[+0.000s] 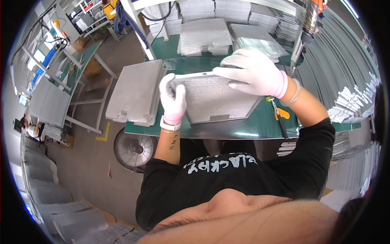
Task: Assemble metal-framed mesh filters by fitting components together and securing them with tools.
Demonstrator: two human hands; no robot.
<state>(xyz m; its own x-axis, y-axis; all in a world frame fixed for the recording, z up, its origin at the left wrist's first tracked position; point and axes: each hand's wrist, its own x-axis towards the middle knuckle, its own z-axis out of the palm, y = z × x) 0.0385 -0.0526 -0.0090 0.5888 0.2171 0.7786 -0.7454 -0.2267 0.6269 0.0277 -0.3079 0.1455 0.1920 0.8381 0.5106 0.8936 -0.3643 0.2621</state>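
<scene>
A flat silvery mesh filter panel with a metal frame is held tilted above the green worktable, its lower edge toward me. My left hand, in a white glove, grips the panel's left edge near the upper corner, thumb on the near face. My right hand, gloved too, closes over the top edge toward the right, its fingers lying along the frame. Right of the panel, a small hammer with a greenish head rests on the table beside an orange-yellow tool or piece.
A stack of grey mesh sheets overhangs the table's left end. More mesh stacks stand at the back. A power driver hangs at upper right, near piled metal strips. A round floor fan stands below left.
</scene>
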